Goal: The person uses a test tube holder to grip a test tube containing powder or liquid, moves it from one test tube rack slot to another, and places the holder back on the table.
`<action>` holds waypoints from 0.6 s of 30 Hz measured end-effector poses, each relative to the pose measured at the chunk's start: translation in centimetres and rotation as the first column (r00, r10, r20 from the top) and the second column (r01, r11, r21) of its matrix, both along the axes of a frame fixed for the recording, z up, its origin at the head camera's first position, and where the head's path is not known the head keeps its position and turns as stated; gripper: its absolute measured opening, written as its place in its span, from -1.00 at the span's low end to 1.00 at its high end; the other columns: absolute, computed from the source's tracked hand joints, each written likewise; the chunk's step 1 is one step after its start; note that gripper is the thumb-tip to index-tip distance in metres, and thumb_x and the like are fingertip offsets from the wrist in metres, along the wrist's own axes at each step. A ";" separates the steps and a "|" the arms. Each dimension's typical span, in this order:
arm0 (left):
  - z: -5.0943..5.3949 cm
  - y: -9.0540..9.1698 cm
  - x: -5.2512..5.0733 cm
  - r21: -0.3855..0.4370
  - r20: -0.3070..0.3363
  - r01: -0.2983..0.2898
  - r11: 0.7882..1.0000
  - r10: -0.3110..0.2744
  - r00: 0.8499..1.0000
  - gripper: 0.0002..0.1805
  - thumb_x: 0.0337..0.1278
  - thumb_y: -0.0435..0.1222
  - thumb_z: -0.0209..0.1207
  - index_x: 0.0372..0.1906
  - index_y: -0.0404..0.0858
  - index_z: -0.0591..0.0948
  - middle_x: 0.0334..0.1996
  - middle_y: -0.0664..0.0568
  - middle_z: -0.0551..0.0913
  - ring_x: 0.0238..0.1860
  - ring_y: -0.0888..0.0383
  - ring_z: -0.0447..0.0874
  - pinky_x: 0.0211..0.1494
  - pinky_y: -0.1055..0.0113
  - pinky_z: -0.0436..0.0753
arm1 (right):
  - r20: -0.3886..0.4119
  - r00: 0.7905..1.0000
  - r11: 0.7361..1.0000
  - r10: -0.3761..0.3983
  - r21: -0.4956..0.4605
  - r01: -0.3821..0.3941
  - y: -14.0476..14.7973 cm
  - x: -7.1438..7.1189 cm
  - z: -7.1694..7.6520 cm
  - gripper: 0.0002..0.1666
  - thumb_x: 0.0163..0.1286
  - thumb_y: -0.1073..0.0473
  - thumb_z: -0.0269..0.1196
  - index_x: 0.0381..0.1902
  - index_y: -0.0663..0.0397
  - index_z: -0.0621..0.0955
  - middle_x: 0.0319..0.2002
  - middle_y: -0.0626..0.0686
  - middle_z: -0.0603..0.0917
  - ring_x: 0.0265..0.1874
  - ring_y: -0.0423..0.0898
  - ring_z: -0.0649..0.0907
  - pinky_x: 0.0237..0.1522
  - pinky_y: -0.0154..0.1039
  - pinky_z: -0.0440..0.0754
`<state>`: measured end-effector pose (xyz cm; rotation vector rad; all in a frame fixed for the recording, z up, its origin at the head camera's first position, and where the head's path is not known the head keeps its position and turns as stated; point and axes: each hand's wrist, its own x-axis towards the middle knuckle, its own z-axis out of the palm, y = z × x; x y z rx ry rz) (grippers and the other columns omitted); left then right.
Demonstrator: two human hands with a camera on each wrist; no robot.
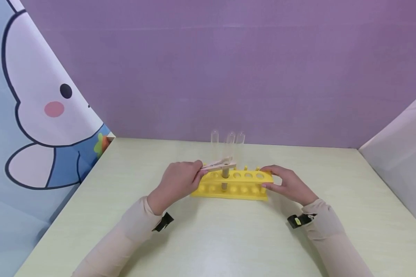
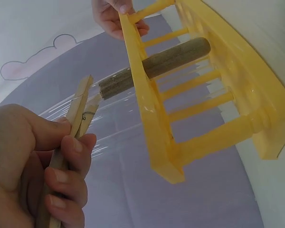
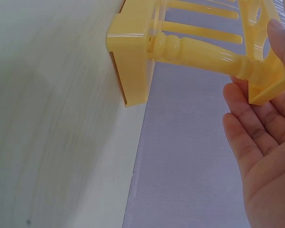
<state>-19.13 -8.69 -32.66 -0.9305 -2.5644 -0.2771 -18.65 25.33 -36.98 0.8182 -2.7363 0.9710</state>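
My left hand (image 1: 180, 179) grips a wooden test tube holder (image 1: 213, 167) by its handle, fingers curled round it in the left wrist view. The holder's front end lies at the upper part of a test tube with grey-brown contents (image 2: 175, 57); I cannot tell whether its jaws clasp the glass. That tube stands in a yellow test tube rack (image 1: 228, 195), its lower end near the rack's base. At the rack's right end, my right hand (image 1: 291, 184) holds the upper plate between thumb and fingers, as the right wrist view (image 3: 270, 137) also shows.
Three clear test tubes, one of them here (image 1: 214, 140), stand with rounded ends up at the rack's back. The pale table (image 1: 208, 238) reaches to a purple backdrop (image 1: 208, 77). A cartoon-printed cloth (image 1: 34, 127) hangs at left, a white one (image 1: 402, 154) at right.
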 end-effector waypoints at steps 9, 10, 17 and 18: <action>-0.2 0.1 0.2 -0.013 0.018 0.000 1.000 0.001 1.000 -0.75 0.26 -0.16 0.13 -0.50 -0.16 0.46 -0.78 0.20 0.15 -0.76 0.28 0.06 -0.70 0.44 0.07 | -0.002 1.000 1.000 -0.003 0.012 0.003 0.1 -0.1 -0.1 -0.48 0.13 0.22 0.39 0.06 0.17 0.53 0.02 0.08 0.61 0.01 0.07 0.58 0.03 0.07 0.52; -0.2 0.1 0.1 -0.014 0.019 -0.001 1.000 0.002 1.000 -0.75 0.26 -0.16 0.13 -0.50 -0.16 0.46 -0.78 0.20 0.15 -0.76 0.28 0.06 -0.70 0.44 0.07 | -0.004 1.000 1.000 -0.001 0.012 0.001 0.0 -0.1 -0.1 -0.48 0.13 0.22 0.39 0.06 0.17 0.53 0.02 0.08 0.61 0.01 0.07 0.58 0.02 0.07 0.52; -0.2 0.1 0.1 -0.021 0.022 -0.004 1.000 0.005 1.000 -0.74 0.26 -0.16 0.12 -0.51 -0.15 0.44 -0.78 0.19 0.15 -0.76 0.28 0.06 -0.70 0.43 0.08 | -0.007 1.000 1.000 -0.002 0.015 0.002 0.1 0.0 -0.1 -0.48 0.12 0.22 0.40 0.06 0.16 0.54 0.02 0.07 0.61 0.01 0.06 0.58 0.02 0.08 0.52; -0.1 0.1 0.1 -0.023 0.022 -0.003 1.000 0.004 1.000 -0.73 0.27 -0.15 0.12 -0.52 -0.15 0.44 -0.78 0.19 0.15 -0.76 0.28 0.05 -0.70 0.43 0.07 | -0.007 1.000 1.000 -0.002 0.017 0.002 0.1 -0.1 -0.1 -0.48 0.13 0.22 0.39 0.07 0.16 0.53 0.02 0.07 0.61 0.01 0.06 0.58 0.02 0.08 0.51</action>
